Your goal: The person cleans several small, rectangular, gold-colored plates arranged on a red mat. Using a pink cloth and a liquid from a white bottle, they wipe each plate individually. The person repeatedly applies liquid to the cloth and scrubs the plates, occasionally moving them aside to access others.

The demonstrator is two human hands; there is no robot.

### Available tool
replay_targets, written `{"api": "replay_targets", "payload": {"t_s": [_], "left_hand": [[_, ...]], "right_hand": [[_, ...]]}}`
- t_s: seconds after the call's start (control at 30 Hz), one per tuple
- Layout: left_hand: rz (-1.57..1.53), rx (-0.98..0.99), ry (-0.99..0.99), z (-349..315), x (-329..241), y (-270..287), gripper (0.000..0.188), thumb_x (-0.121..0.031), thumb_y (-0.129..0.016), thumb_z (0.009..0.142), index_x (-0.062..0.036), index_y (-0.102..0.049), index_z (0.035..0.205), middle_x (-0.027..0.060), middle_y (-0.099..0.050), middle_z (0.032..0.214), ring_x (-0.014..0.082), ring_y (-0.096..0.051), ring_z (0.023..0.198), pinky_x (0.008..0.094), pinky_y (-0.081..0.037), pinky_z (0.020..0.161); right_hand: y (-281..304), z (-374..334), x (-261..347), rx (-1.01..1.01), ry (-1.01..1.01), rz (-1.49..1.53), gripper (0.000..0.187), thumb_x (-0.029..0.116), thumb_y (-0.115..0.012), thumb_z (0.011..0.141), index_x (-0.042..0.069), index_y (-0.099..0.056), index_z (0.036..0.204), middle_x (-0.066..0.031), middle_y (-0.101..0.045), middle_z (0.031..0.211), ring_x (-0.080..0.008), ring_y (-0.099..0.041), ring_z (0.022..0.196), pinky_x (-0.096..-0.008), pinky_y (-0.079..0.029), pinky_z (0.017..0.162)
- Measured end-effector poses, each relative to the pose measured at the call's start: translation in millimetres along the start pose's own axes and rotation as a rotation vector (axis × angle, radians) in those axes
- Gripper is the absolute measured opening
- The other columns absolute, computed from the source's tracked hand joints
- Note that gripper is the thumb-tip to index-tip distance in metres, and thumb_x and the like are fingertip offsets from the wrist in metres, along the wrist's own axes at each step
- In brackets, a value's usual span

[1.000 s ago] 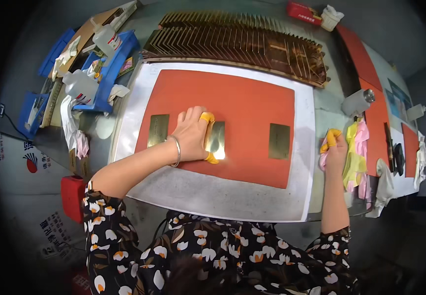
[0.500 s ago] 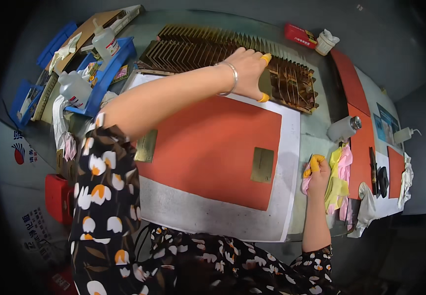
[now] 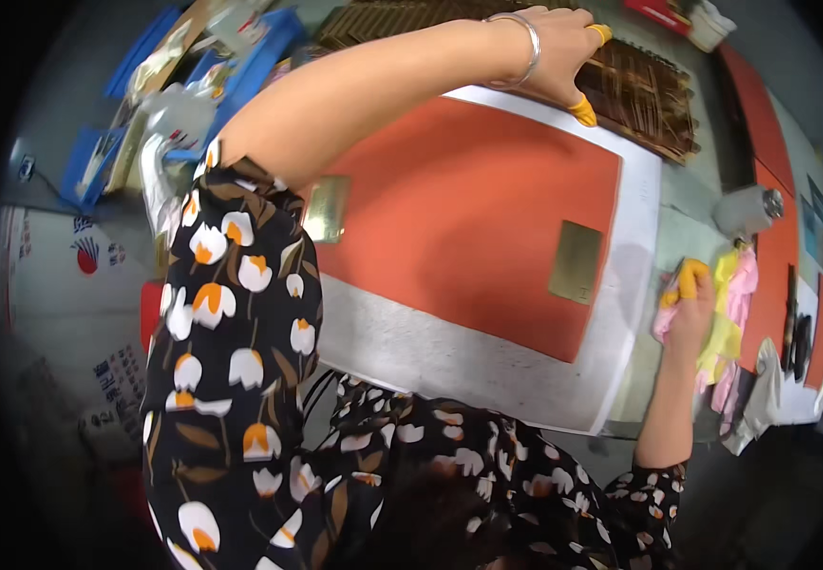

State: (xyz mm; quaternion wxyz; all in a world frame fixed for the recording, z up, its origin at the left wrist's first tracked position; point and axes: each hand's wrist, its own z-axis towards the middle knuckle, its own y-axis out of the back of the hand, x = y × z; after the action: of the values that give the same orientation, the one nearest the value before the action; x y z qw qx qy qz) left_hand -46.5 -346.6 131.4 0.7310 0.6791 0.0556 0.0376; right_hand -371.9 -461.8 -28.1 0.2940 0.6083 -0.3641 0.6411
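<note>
Reach: left hand (image 3: 563,47) was stretched across the orange mat (image 3: 468,209) to the rack of brass plates (image 3: 639,90) at the far edge of the surface (image 3: 687,204).
Left fingers: curled down onto the rack, yellow cots on thumb and a fingertip; whether a plate was pinched between them could not be told.
Right hand: right hand (image 3: 691,309) rested off the mat's right edge, its fingers closed on a bunch of pink and yellow cloths (image 3: 734,304).
Doing it well: judged from the packed slats, one plate should be taken by its edges with the cotted tips only, lifted straight up so the neighbours stayed put, faces kept unsmeared.
Plates on mat: two, a left plate (image 3: 328,207) beside the sleeve and a right plate (image 3: 576,262) near the mat's right edge, well apart.
Plates in rack: too many and too close to count.
Mats: one under the work, on a white sheet (image 3: 449,366).
Bracelet: one, on the left wrist.
</note>
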Motion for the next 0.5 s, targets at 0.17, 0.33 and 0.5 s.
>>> {"api": "replay_targets", "payload": {"t_s": [0.17, 0.33, 0.5], "left_hand": [[-0.116, 0.074, 0.126, -182, 54, -21, 0.107, -0.044, -0.083, 0.047, 0.0007, -0.036, 0.132, 0.0214, -0.040, 0.128, 0.0364, -0.041, 0.117, 0.0442, -0.036, 0.097], [-0.225, 0.072, 0.336, -288, 67, -65, 0.111, -0.038, -0.086, 0.044, -0.0063, -0.032, 0.135, 0.0162, -0.036, 0.126, 0.0349, -0.039, 0.113, 0.0414, -0.031, 0.096], [-0.276, -0.036, 0.295, -278, 71, -81, 0.081, -0.032, -0.084, 0.047, -0.0067, -0.043, 0.112, 0.0154, -0.043, 0.109, 0.0350, -0.041, 0.105, 0.0411, -0.033, 0.091]], "right_hand": [[12, -1, -3, -0.055, 0.061, -0.021, 0.009, 0.010, -0.054, 0.091, 0.003, -0.057, 0.096, 0.0016, -0.050, 0.063, -0.0052, -0.044, 0.051, -0.0188, -0.040, 0.051], [9, 11, -10, -0.034, 0.090, -0.023, 0.010, 0.010, -0.054, 0.091, 0.003, -0.057, 0.097, 0.0012, -0.050, 0.064, -0.0058, -0.044, 0.050, -0.0188, -0.037, 0.047], [13, 8, -15, -0.114, 0.120, 0.013, 0.006, 0.010, -0.055, 0.090, 0.005, -0.056, 0.094, 0.0005, -0.049, 0.065, -0.0058, -0.042, 0.051, -0.0195, -0.033, 0.043]]}}
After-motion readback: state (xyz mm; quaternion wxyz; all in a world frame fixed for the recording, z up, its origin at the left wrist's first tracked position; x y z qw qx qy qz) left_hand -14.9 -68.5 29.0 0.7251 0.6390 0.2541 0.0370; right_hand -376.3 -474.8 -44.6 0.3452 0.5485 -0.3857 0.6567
